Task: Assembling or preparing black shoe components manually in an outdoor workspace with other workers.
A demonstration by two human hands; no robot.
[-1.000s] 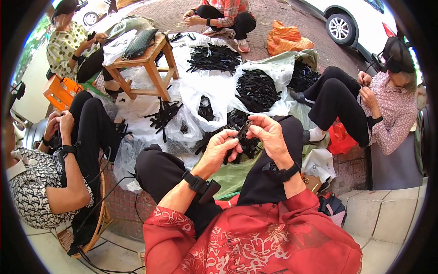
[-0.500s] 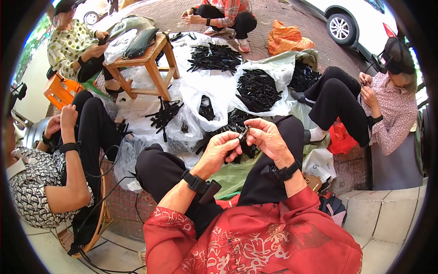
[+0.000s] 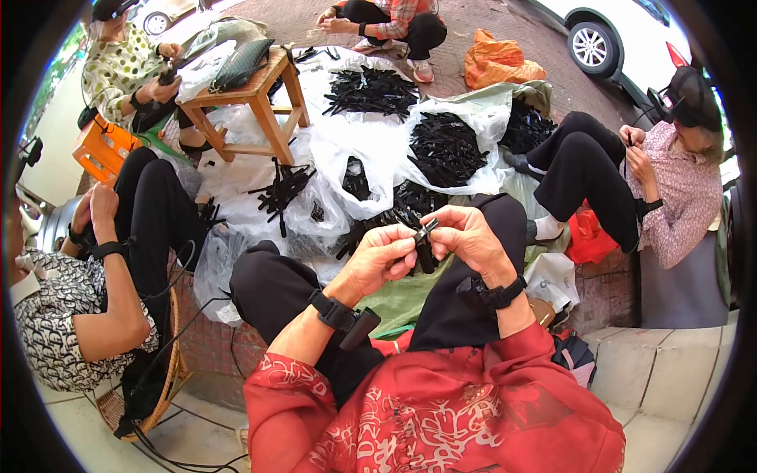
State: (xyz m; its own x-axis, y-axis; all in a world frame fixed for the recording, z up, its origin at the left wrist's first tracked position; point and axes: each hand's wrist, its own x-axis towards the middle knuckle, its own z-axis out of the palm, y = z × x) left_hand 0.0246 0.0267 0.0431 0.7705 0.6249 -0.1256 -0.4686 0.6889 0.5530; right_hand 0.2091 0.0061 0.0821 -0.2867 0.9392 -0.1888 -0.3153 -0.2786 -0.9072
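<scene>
Between both hands, above my knees, is a small black strap-like piece (image 3: 426, 233) with a shiny metal-looking part; its exact kind is too small to make out. My left hand (image 3: 384, 252) pinches it from the left, thumb and fingertips pressed together. From the other side, my right hand (image 3: 471, 239) closes its thumb and forefinger on the same piece. A black strip dangles just below the fingertips. Beyond my hands lies a heap of similar black strips (image 3: 410, 206), partly covered by my hands and a white plastic bag (image 3: 368, 206).
Larger piles of black strips (image 3: 448, 154) lie on white plastic sheeting. A wooden stool (image 3: 260, 102) carrying bags stands at the far left. Several people sit or squat around, some handling small pieces. An orange sack (image 3: 501, 61) and a red bag (image 3: 589, 235) lie to the right.
The small piece has turned between my fingertips, its shiny part now tilting up to the right. My hands stay nearly in place. At the left, a co-worker's hands have lowered slightly.
</scene>
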